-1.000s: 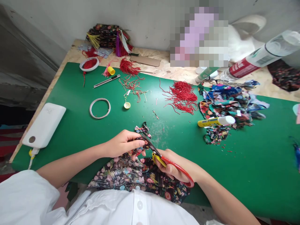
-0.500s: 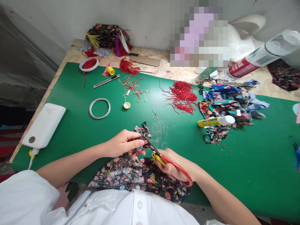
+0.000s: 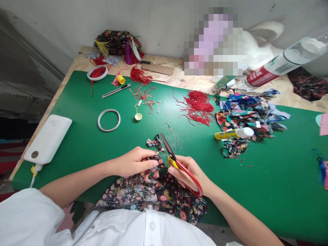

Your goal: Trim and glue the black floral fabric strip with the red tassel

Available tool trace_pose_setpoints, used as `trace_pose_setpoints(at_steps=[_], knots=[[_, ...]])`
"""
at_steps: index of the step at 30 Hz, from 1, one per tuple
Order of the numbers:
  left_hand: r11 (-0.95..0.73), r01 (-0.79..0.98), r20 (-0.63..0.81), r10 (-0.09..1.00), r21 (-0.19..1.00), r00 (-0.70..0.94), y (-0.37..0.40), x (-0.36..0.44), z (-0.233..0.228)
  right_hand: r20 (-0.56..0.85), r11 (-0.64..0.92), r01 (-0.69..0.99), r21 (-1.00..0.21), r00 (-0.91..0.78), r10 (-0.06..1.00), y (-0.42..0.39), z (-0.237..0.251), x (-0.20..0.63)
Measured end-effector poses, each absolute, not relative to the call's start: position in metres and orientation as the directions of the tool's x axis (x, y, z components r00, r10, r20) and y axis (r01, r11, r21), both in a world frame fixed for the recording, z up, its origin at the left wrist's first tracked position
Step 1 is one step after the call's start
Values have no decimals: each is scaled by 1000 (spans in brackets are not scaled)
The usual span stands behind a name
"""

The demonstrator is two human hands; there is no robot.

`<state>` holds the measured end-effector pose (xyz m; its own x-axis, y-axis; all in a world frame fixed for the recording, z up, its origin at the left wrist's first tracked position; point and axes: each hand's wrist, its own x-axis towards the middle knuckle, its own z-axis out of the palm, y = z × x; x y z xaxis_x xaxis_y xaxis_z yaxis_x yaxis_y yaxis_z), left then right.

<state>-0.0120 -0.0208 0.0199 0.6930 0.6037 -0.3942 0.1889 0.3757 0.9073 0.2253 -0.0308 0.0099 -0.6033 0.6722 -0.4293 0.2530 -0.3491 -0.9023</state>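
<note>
R hand (image 3: 188, 172) grips scissors (image 3: 176, 164), tips pointing far-left; L hand (image 3: 133, 162) pinches floral fabric (image 3: 153, 194) at mat (image 3: 269, 184) near edge.

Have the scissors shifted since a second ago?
Yes. The scissors in the right hand have swung clear of the floral fabric; their blades now point up the green mat, nearer the cut scrap.

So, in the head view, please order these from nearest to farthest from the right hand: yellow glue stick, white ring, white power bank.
From the right hand:
1. Yellow glue stick with white cap, to its right, beside the fabric scraps.
2. White ring, up and left on the green mat.
3. White power bank, at the table's far left edge.
</note>
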Motion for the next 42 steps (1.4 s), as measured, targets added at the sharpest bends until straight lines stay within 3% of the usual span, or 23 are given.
trace_pose_setpoints(at_steps=[4,11,13,16,20,23,26,30,37,42], knots=[[273,282,-388,541,920,746,-23,-7,26,-381,-295,243,-924,-546,746,-34,15,217],[128,344,-360,498,930,789,-27,-4,26,-184,-18,280,-960,-580,793,-41,6,213],[193,341,-392,487,920,780,-25,-6,23,-133,27,257,-966,-584,801,-41,5,213],[459,219,-445,470,861,762,-18,-12,21,-76,59,241,-969,-515,854,-40,5,213],[726,-122,-455,543,677,706,-5,-22,21,-79,3,234,-972,-340,937,-37,5,215],[731,-329,-468,651,598,597,-2,-23,22,-122,-77,172,-982,-265,957,-35,4,218],[699,-421,-486,709,578,511,-5,-18,21,-148,-119,124,-985,-256,955,-35,3,219],[667,-447,-483,743,597,463,-16,-8,20,-146,-121,106,-987,-265,953,-36,3,216],[574,-162,-455,765,803,456,-34,1,14,-208,-216,-6,-976,-244,947,-30,10,198],[525,-278,-375,812,804,448,-37,6,11,-237,-252,-28,-967,-259,936,-25,29,178]])
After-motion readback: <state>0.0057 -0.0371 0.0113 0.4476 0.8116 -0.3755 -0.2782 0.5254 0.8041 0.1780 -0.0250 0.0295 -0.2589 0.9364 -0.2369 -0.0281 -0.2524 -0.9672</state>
